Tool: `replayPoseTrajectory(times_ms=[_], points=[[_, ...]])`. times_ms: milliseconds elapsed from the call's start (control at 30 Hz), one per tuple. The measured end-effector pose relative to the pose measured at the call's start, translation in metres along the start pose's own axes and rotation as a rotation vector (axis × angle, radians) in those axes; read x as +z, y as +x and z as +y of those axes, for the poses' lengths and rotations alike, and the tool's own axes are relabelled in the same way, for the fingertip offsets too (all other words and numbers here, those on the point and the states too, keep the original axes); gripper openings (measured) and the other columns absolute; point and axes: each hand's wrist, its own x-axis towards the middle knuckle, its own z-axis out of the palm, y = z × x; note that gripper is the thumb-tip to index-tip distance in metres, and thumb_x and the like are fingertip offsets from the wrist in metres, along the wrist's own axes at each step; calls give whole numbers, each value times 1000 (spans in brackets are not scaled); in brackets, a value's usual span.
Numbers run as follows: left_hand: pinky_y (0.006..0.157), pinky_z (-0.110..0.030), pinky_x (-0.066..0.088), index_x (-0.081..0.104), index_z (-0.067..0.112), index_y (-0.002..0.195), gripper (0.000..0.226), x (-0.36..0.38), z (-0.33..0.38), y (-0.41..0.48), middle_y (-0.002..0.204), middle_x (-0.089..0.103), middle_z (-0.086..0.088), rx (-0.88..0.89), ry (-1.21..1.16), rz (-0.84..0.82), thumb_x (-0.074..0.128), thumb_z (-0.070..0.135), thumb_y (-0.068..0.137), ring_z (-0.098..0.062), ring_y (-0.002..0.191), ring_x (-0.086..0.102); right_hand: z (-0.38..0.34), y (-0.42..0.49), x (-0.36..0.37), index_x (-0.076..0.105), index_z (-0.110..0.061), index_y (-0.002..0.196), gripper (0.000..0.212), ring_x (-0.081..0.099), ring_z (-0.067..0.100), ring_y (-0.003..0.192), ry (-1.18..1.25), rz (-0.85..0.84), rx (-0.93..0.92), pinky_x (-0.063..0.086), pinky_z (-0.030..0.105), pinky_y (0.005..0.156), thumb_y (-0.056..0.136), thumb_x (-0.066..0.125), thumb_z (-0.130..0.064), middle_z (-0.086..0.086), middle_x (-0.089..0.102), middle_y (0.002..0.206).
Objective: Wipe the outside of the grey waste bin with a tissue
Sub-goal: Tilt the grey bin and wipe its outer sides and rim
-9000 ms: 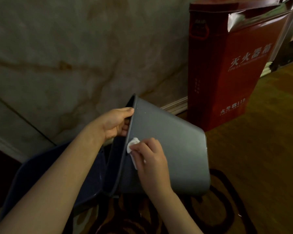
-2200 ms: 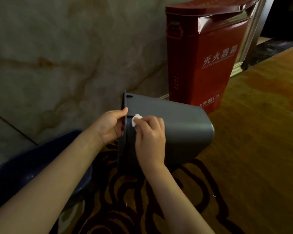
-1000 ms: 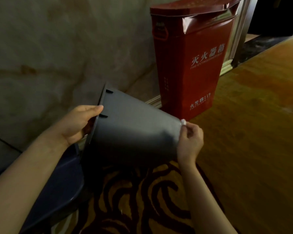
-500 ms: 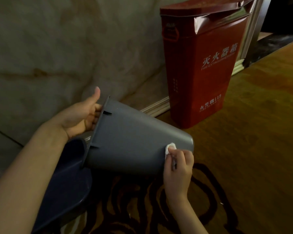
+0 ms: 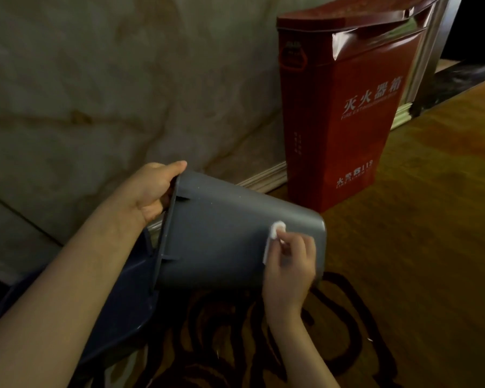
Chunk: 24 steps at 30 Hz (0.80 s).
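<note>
Your left hand (image 5: 149, 189) grips the rim of the grey waste bin (image 5: 221, 233), thumb over the top edge and fingers curled round it, holding it tipped on its side with the mouth to the left and the base to the right, above the patterned carpet (image 5: 235, 345). Your right hand (image 5: 289, 264) has its fingers curled round a small white tissue (image 5: 276, 232), pressing it against the bin's outer wall near the base. A red fire extinguisher box (image 5: 347, 121) stands just behind, against the marble wall (image 5: 95, 79)
</note>
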Motion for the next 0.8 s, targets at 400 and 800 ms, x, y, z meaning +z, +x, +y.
replayPoseTrajectory(times_ms=[400, 800], points=[[38, -12, 46, 66, 9, 69, 38, 14, -46, -21, 46, 67, 0, -46, -133, -128, 40, 17, 95, -6, 40, 62, -51, 5, 61, 65, -4, 93, 10, 51, 21, 90, 126, -223, -168, 42, 23, 74, 84, 60, -3, 11, 59, 94], [46, -14, 51, 77, 17, 59, 50, 11, -49, -15, 57, 73, 2, 7, 34, -261, 40, 19, 94, -4, 53, 68, 81, 67, 8, 63, -10, 103, 16, 45, 14, 98, -208, 144, 332, 33, 24, 80, 90, 55, -14, 8, 57, 108]])
